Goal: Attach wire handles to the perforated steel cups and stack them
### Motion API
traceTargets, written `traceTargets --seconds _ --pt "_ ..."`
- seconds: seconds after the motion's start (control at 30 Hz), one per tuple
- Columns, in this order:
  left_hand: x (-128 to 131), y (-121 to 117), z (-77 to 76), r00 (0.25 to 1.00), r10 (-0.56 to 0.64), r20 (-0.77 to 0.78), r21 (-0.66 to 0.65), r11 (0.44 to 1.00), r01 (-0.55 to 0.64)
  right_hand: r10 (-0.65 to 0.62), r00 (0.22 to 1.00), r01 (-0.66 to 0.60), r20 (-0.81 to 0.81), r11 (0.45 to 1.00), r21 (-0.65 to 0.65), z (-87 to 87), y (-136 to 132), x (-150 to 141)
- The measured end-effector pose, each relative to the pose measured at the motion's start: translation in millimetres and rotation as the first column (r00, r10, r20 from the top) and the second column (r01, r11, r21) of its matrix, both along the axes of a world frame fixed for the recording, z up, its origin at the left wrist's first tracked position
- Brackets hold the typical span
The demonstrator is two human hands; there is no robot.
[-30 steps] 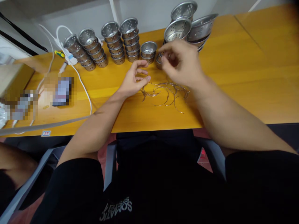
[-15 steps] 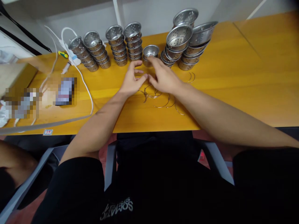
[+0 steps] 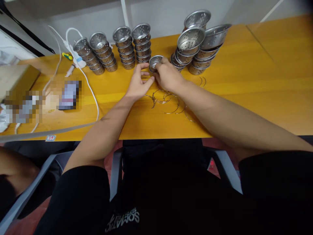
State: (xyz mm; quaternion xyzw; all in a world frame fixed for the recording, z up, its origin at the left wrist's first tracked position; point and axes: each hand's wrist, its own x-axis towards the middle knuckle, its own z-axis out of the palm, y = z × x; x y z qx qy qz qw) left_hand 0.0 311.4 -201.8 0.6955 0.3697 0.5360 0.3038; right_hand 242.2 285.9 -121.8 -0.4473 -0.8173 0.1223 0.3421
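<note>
My right hand (image 3: 168, 75) grips a small perforated metal cup (image 3: 154, 62) by its rim, the fingers reaching inside and the thumb in front. The cup is slightly tilted, and its lower part is partly hidden by the hand. Just left of it, my left hand (image 3: 139, 82) is held with its fingers apart and curved, holding nothing. Several thin curved wires (image 3: 160, 101) lie on the table below the hands, and two more (image 3: 203, 81) lie to the right, behind my right forearm.
Stacks of perforated metal cups (image 3: 127, 55) stand along the back left. Larger perforated cups (image 3: 188, 54) are stacked unevenly at the back right. A phone (image 3: 69, 94), a white cable (image 3: 90, 85), a power strip (image 3: 79, 62) and a box (image 3: 21, 78) lie left on the yellow table (image 3: 259, 88).
My right hand has closed on the small cup, which has tilted and moved slightly toward me. My left hand has barely moved.
</note>
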Motion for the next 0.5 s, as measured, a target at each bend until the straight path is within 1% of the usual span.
traceTargets --seconds 0.13,0.2,0.33,0.5 --pt "-6.0 0.1 -2.0 0.994 0.012 -0.112 -0.015 1.0 -0.014 0.111 0.994 -0.111 0.007 0.994 0.002 10.0 -13.3 9.9" --pt "-8.1 -2.6 -0.8 0.989 -0.012 -0.15 -0.01 1.0 0.01 0.146 0.989 -0.146 0.017 0.989 -0.007 17.5 -23.1 12.7" --pt "-8.8 -14.3 10.3 0.977 -0.111 -0.182 -0.015 0.994 0.11 0.164 0.986 -0.163 0.026 0.986 -0.045 30.1 -45.4 13.6" --pt "-7.7 -26.4 26.2 0.964 -0.165 -0.21 -0.048 0.986 0.158 0.218 0.976 -0.219 -0.031 0.973 -0.077 41.7 -63.4 20.0"
